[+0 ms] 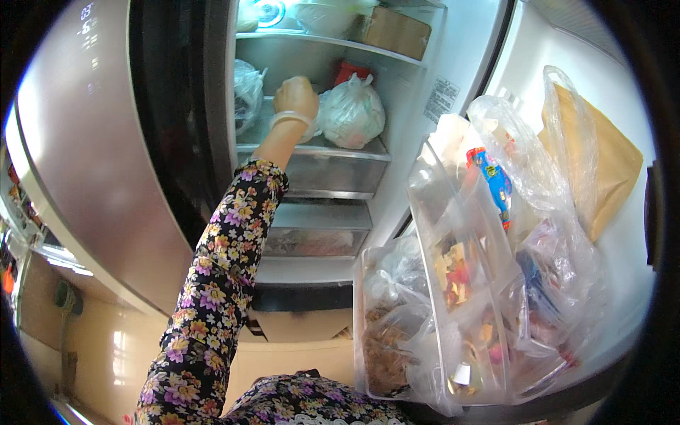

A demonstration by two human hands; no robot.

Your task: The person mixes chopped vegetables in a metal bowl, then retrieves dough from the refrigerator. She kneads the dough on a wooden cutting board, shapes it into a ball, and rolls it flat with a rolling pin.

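My left hand (pixel 296 101) reaches into the open refrigerator, over a middle glass shelf. A pale bangle circles the wrist, and the sleeve (pixel 212 281) is black with a floral print. The fingers are bent away from view, so whatever they may hold is hidden. Just right of the hand sits a knotted white plastic bag (pixel 354 114), its contents not clear. Something red (pixel 350 73) stands behind that bag. To the left of the hand lies another plastic bag (pixel 247 98) with dark contents. My right hand is out of view.
Drawers (pixel 334 172) lie below the shelf. Above, an upper shelf carries a cardboard box (pixel 398 33) and a bowl (pixel 325 20). The open door at right has bins (pixel 427 265) packed with plastic bags, a blue packet (pixel 491 180) and a brown paper envelope (pixel 611 154).
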